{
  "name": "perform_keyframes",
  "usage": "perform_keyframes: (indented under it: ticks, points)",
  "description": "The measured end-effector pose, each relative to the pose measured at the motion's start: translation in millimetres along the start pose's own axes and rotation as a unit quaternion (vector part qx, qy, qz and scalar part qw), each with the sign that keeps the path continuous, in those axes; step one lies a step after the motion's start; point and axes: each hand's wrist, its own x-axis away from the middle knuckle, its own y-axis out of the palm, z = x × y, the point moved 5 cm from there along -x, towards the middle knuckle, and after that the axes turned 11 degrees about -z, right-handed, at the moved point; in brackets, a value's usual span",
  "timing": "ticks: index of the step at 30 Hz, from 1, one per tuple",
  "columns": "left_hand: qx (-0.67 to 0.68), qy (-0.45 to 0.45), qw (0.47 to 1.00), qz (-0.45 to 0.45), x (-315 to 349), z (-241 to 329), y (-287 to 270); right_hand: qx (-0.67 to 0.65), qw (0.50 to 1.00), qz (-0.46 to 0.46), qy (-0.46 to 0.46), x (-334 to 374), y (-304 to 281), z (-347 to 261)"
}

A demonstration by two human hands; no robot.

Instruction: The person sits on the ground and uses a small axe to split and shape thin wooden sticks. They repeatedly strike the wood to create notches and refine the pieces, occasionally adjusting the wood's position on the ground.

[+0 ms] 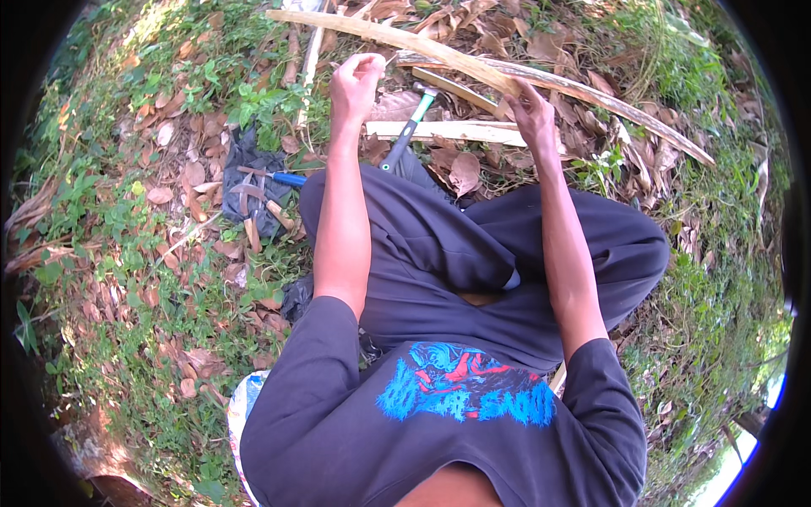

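One long wooden strip crosses the top centre of the frame, its lower-right end in your right hand. Your fingers grip it close to that end, probably so the rest can reach out past your legs toward the upper left. Your left hand is raised below the strip and apart from it, thumb and fingers curled together; whether they pinch anything small, I cannot tell.

The hammer, upper centre, lies with its black-and-green handle toward your knee — likely for an easy pick-up. At the left of centre, a black plastic bag lies under a blue-handled tool, perhaps to keep tools from being lost in the leaves. A pale slat and a darker-edged strip lie beyond your legs, where they look easy to reach.

The strip you hold is pale yellow-tan, flat and slender, with edges that look unevenly cut. It appears gently bowed — though the lens may add some of that curve.
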Motion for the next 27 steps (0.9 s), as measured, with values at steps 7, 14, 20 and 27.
perform_keyframes:
  ticks: [7, 14, 20, 27]
  points:
    - [-0.123, -0.038, 0.987, -0.091, 0.9, -21.4, 42.9, -0.001, 0.999, 0.025, -0.035, -0.3, 2.6, 1.8]
    - [-0.124, -0.038, 0.978, -0.163, 3.8, -30.8, 88.9, -0.007, 1.000, 0.019, -0.020, 4.1, -6.9, -2.6]
    - [-0.133, -0.033, 0.978, -0.158, 7.1, -39.4, 74.5, -0.024, 0.999, 0.008, -0.026, -3.7, 8.5, -1.7]
    - [0.078, 0.013, 0.994, 0.075, 70.6, 57.6, -48.4, -0.030, 0.999, 0.011, -0.022, -2.7, -0.2, 19.5]
